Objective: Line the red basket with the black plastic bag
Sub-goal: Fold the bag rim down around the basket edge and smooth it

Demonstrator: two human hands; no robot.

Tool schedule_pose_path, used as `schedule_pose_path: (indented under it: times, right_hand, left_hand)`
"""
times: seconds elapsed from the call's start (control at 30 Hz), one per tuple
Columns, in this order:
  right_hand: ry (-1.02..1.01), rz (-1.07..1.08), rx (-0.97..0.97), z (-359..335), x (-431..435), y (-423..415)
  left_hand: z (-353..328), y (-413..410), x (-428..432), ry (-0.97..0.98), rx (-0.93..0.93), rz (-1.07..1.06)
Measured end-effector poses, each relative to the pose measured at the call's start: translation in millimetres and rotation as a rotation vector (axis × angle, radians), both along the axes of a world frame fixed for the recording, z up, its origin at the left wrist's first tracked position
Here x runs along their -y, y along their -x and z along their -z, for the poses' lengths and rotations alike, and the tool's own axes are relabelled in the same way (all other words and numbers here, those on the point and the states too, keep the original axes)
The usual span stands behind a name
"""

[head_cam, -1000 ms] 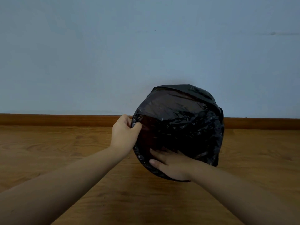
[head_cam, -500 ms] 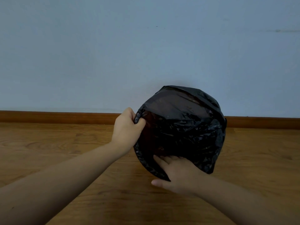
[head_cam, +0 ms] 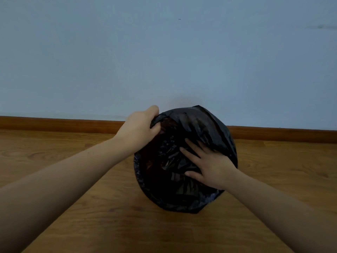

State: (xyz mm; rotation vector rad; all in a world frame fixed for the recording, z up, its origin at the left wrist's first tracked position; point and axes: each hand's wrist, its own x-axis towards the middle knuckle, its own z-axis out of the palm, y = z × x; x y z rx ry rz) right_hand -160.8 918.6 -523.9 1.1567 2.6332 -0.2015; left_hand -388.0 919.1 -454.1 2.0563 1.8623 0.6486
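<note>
I see a wood-grain floor under the left hand and right hand. Beyond both, a brown skirting board runs along the foot of a pale blue wall.

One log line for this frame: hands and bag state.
left hand: grips black plastic bag edge, far-left side | right hand: fingers spread, pressing bag inward | stage: lining in progress

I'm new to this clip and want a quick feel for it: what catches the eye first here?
A crumpled black bag sits mid-frame on the wood floor, before a pale wall. The left hand grips its upper left edge, while the right hand presses spread fingers into its middle.
</note>
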Motion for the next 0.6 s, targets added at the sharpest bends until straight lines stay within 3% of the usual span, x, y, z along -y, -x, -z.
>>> schedule_pose_path:
  times: [0.27,0.47,0.6]
  right_hand:
    - [0.112,0.193,0.227,29,-18,9]
    - [-0.059,0.074,-0.01,17,10,10]
    - [0.025,0.087,-0.133,20,37,21]
  left_hand:
    - [-10,-15,-6,-0.034,-0.153,0.161]
    - [-8,-22,-14,-0.093,-0.154,0.106]
    - [-5,-24,-16,-0.139,-0.137,0.102]
